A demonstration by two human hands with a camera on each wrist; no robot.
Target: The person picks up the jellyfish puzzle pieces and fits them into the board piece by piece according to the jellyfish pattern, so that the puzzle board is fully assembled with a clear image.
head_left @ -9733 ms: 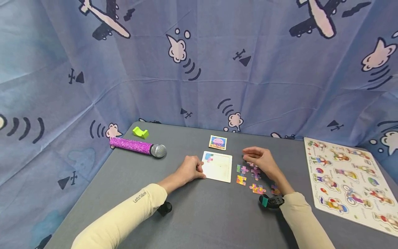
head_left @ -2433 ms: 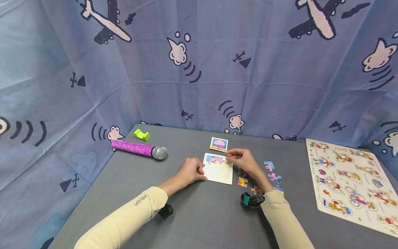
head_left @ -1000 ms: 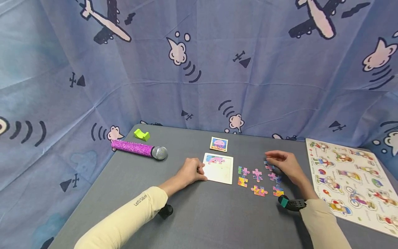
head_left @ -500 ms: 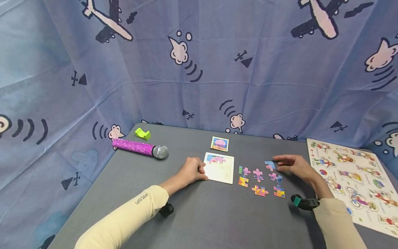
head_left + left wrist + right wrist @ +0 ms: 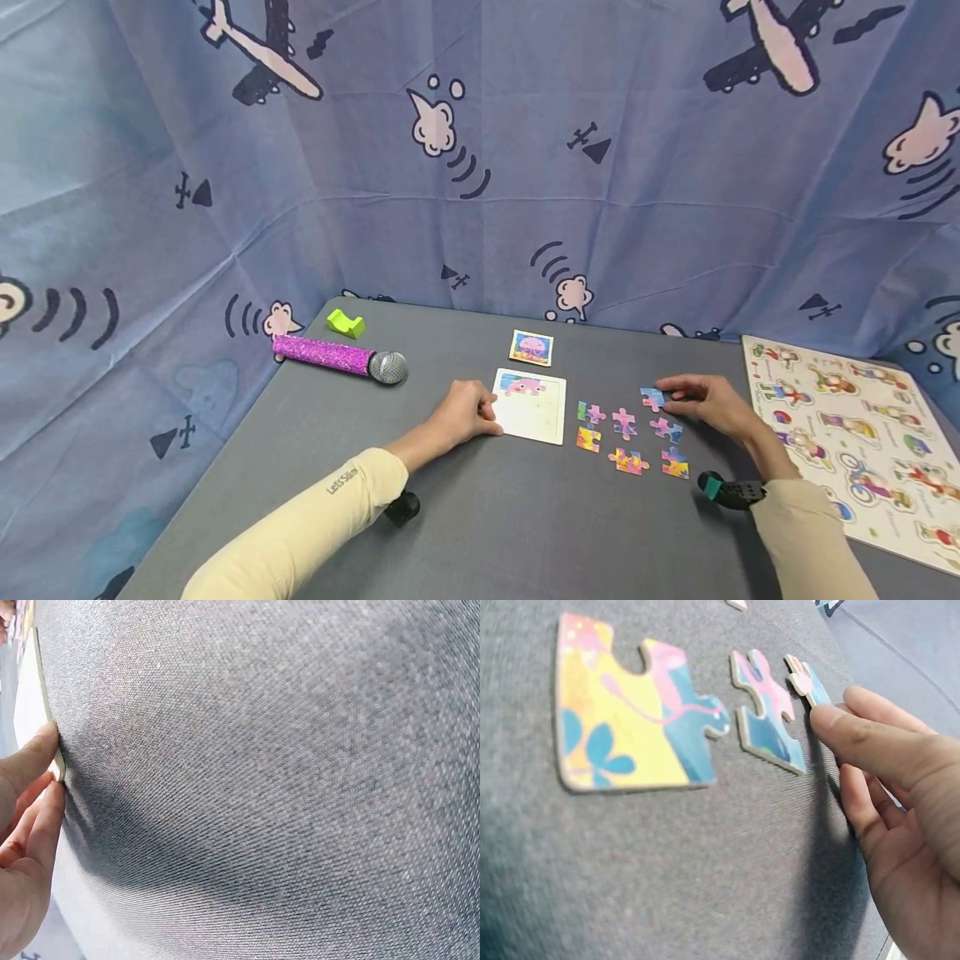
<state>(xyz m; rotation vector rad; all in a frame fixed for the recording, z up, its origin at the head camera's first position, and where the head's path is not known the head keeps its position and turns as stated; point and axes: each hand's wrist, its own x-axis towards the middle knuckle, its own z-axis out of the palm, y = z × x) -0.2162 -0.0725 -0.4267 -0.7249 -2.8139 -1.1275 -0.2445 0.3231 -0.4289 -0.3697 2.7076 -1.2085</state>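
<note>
My left hand [image 5: 463, 412] pinches the left edge of a white puzzle tray [image 5: 531, 418], thumb and fingers at its near corner [image 5: 58, 769] in the left wrist view. Joined pink and blue pieces [image 5: 521, 384] fill part of the tray's top row. My right hand [image 5: 708, 404] touches the right side of a blue-and-pink puzzle piece [image 5: 651, 398] with thumb and fingertips, the fingers fairly straight. In the right wrist view the thumb [image 5: 832, 720] meets that piece's edge [image 5: 817, 690]. Nearer lie a pink-blue piece [image 5: 769, 739] and a yellow corner piece [image 5: 622, 727].
Several more loose pieces [image 5: 624, 423] lie between tray and right hand. A small jellyfish picture card [image 5: 532, 347] sits behind the tray. Left are a pink glittery microphone [image 5: 330, 353] and a green holder [image 5: 346, 323]. A large picture board [image 5: 862, 433] borders the right side.
Another piece has joined the tray's top row since the oldest frame. The right hand went from the tray to the loose pieces, drew off rightward, then came back to the blue-and-pink one.
</note>
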